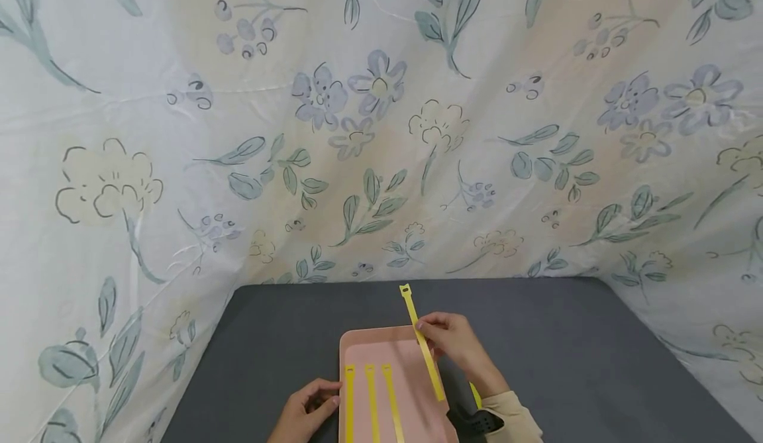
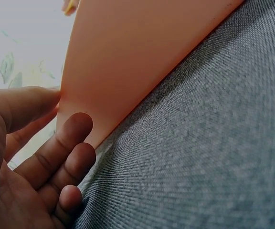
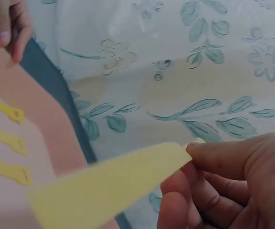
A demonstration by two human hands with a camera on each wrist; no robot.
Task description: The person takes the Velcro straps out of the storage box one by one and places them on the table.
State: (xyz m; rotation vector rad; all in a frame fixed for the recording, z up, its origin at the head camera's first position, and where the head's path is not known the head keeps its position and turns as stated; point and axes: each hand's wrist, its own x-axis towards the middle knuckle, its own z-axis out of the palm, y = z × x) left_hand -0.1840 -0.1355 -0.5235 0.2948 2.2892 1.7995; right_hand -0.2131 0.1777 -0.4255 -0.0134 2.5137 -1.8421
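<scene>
Yellow strip (image 1: 428, 363) — flat, slender, slotted at its head — is pinched by the right hand (image 1: 454, 342) over the right edge of a smooth, round-cornered pink tray (image 1: 414, 393). Three matching strips (image 1: 373, 396) lie side by side on it. The left hand (image 1: 306, 410), loosely curled, touches the tray's left edge. Beyond the far edge of the dark, ribbed tabletop (image 1: 566, 350) hangs flower-printed cloth (image 1: 334, 224); a black strap (image 1: 477, 422) partly hides another yellow thing (image 1: 475, 396).

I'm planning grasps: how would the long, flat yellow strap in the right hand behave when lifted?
Being thin, the yellow strap is probably light. It likely bends little, extending nearly straight from the right hand. Its flatness should discourage rolling.
</scene>
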